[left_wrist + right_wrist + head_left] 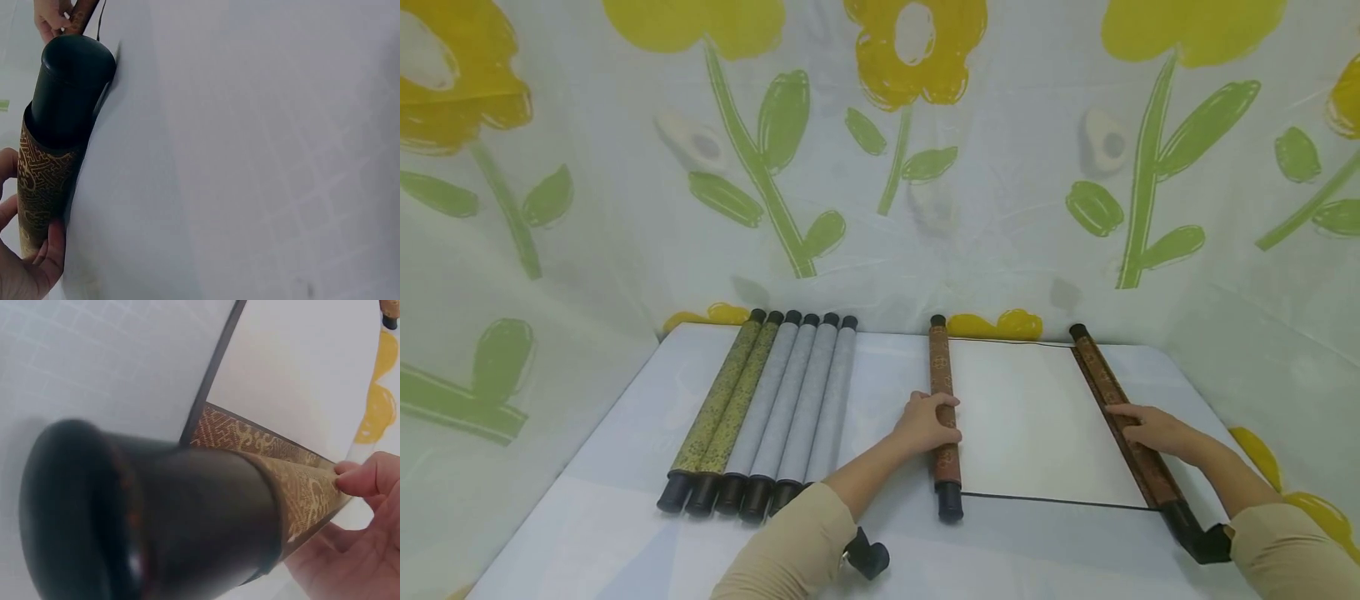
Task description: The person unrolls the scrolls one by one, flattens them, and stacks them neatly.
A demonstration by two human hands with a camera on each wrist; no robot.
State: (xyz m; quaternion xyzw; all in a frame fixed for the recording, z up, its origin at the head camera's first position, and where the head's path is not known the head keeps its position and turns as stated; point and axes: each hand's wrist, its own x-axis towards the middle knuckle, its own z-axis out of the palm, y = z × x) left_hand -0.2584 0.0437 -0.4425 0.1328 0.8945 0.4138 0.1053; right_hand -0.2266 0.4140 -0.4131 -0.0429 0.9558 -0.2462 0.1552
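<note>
A hanging scroll with brown patterned ends lies partly unrolled, its blank white paper (1022, 417) spread between two rolls. My left hand (925, 423) grips the left roll (942, 367) below its middle, thumb on the near side in the head view. In the left wrist view the roll's black end knob (74, 81) points away from the fingers (55, 247). My right hand (1157, 429) holds the right roll (1101, 367). The right wrist view shows the thumb (362, 478) on top of the patterned roll and other fingers beneath, behind a large blurred black knob (206, 512).
Left of the scroll, several rolled scrolls lie side by side: green-yellow patterned ones (722, 392) and pale grey ones (801, 392), all with black knobs. A dark device (867, 557) sits by the left cuff. Behind the white table (625, 467) hangs a flowered cloth (1000, 208).
</note>
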